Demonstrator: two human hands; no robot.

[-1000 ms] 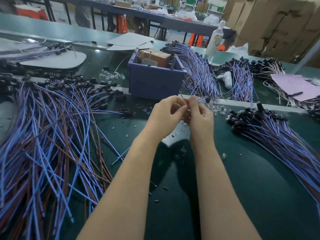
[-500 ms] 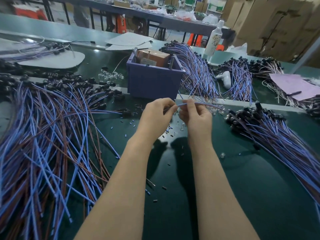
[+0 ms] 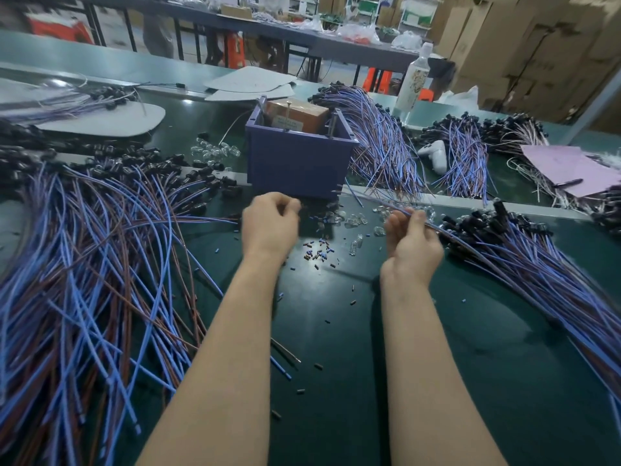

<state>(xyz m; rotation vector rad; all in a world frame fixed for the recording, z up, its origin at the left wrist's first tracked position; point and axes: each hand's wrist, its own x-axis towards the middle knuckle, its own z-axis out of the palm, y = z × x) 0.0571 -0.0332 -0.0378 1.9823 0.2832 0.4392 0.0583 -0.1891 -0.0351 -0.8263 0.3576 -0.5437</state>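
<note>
My right hand [image 3: 413, 237] pinches a thin blue-and-brown wire pair [image 3: 373, 200] between thumb and fingers. The wire's free end points up-left towards the purple box [image 3: 295, 163], and its other part trails down-right over the right-hand wire pile [image 3: 537, 270]. My left hand [image 3: 268, 223] hovers just in front of the box with its fingers curled; nothing shows in it. The hands are well apart above the dark green mat [image 3: 336, 331].
A big pile of blue and brown wires with black ends [image 3: 84, 264] covers the left. Clear small caps [image 3: 353, 220] and tiny cut bits [image 3: 319, 250] lie between the hands. Further wire bundles [image 3: 386, 149], a bottle [image 3: 415, 82] and pink paper [image 3: 571, 169] sit behind.
The hands were together, working on one wire end. They have since pulled apart: my left hand let go and moved left, my right hand carried the wire to the right.
</note>
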